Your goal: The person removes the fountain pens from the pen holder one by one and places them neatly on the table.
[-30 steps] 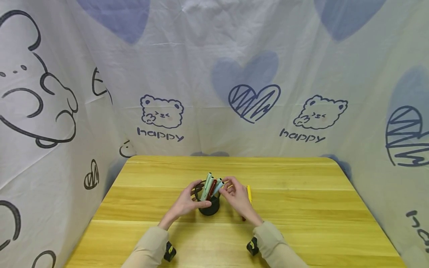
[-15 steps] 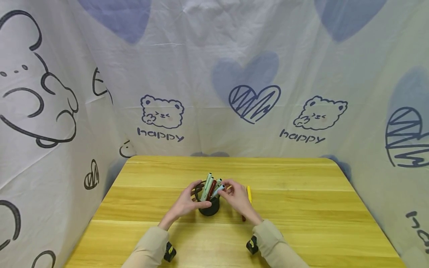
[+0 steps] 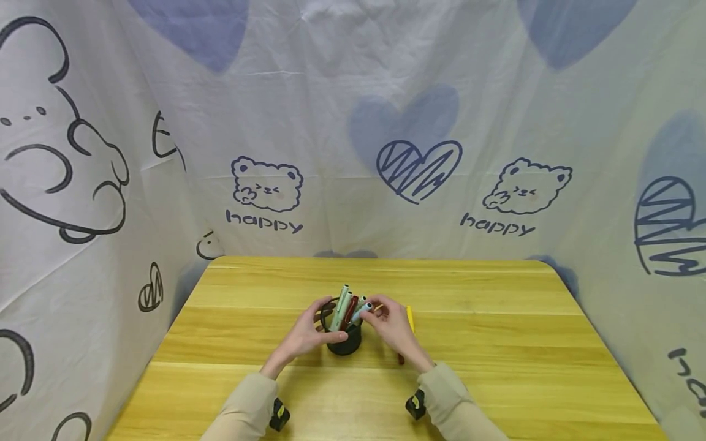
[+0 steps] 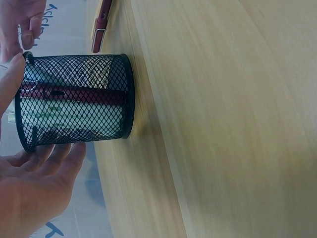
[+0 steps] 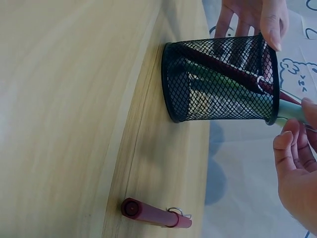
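slightly lower than a second ago, the one light blue pen leans at the cup's right edge, and the one right hand has shifted a little with it; the one left hand stays put. the right hand's grip pinches that pen between thumb and fingers. the left hand's grip wraps the rim of one black mesh cup, thumb on the near side, fingers on the far side. the cup stands upright on the bench. in it, five pens can be counted from above: three pale green pens, one dark red pen and the light blue one. two more things lie on the bench beside the right hand, partly hidden: one yellow pen-like stick and one loose red pen with a clip. two black wrist devices show, one by each of two beige sleeves.
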Demonstrator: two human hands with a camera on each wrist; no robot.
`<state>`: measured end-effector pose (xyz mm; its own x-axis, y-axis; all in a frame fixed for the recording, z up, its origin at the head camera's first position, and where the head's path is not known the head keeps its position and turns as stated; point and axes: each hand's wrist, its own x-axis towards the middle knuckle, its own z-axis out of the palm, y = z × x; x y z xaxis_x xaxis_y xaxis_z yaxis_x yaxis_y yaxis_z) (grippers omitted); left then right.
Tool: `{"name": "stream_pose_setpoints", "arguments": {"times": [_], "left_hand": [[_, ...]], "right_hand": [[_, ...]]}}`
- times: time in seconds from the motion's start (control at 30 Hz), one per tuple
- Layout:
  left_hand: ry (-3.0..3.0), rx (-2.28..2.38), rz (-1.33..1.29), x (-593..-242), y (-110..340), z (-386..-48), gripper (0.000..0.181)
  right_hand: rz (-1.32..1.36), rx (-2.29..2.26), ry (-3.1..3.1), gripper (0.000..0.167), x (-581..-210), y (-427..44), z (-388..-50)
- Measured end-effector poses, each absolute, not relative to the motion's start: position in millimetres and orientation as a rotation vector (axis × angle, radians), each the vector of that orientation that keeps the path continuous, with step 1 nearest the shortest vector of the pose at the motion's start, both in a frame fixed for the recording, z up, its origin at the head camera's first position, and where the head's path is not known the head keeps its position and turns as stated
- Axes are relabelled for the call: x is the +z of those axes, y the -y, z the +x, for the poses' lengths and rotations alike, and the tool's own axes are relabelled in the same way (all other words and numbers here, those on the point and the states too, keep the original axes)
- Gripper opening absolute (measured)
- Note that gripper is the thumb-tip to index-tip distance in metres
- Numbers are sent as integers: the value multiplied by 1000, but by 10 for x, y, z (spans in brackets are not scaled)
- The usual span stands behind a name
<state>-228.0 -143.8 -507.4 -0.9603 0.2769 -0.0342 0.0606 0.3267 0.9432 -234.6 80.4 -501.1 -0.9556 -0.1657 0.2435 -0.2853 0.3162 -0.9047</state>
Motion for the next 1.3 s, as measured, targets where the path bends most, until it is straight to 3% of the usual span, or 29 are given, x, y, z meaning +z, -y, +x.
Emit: {"name": "stream_pose_setpoints", "arguments": {"times": [1.13,1.3], "left_hand": [[-2411,1686,295,-5056,1432,-2263,95],[-2416,1681,295,-5050,1430,-2264,96]], "right_hand": [[402,2263,1906,26,-4953,-1023,-2161],[448,2248,1826,19,-4978,-1045,-2143]]}}
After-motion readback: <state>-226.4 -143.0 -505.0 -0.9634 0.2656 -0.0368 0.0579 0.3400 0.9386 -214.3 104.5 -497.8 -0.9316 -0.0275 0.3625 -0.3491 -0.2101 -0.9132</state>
